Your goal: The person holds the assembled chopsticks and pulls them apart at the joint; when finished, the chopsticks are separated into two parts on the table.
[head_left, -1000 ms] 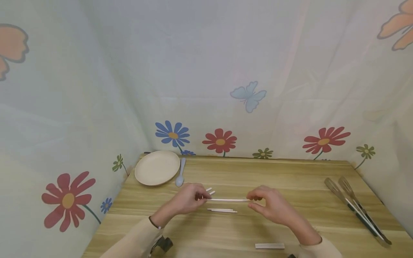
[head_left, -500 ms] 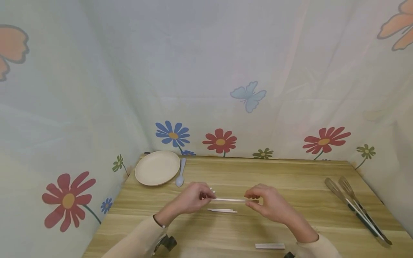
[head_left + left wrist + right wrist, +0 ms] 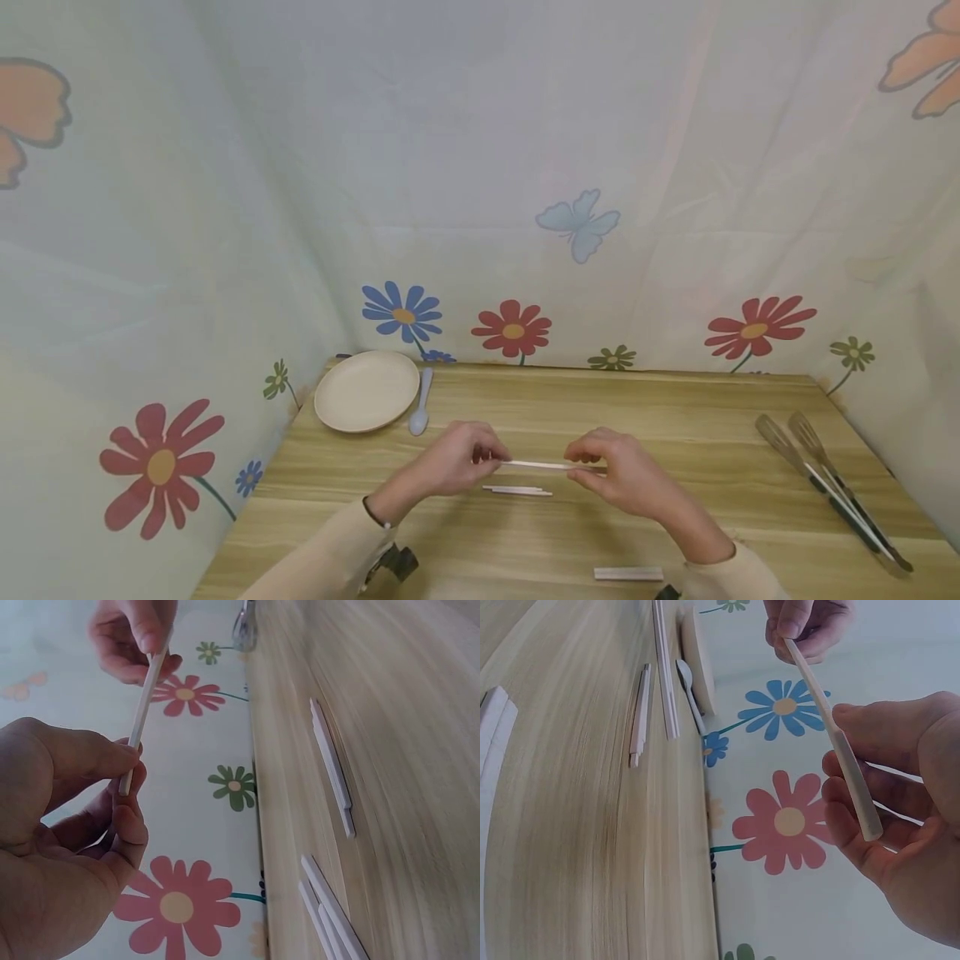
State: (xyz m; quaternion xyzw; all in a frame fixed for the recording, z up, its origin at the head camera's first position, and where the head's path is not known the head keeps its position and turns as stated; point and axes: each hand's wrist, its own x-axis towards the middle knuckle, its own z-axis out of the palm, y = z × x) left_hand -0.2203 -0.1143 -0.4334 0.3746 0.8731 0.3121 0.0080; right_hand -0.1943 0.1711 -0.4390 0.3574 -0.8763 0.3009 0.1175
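Observation:
A slim pale chopstick [image 3: 536, 464] spans the gap between both hands above the table. My left hand [image 3: 467, 457] pinches one end between thumb and fingers, with a short tip poking out in the left wrist view. Around the other end curl the thumb and fingers of my right hand [image 3: 621, 471]; in the right wrist view the blunt end of the chopstick [image 3: 855, 784] sticks out past the thumb. Just in front of the hands lies a small group of chopsticks [image 3: 517, 491]. Another group [image 3: 330, 911] shows beside it in the left wrist view, hidden behind my left hand in the head view.
A bundle of pale sticks [image 3: 628, 574] lies near the front edge. At the back left are a cream plate [image 3: 367, 392] and a grey-blue spoon [image 3: 421, 404]. Metal tongs [image 3: 832, 492] lie along the right side. A flowered curtain [image 3: 480, 167] surrounds the wooden table [image 3: 675, 408].
My left hand has shifted right and my right hand slightly left, so they are closer together. The chopstick has slid right and now extends beyond my right fingertips.

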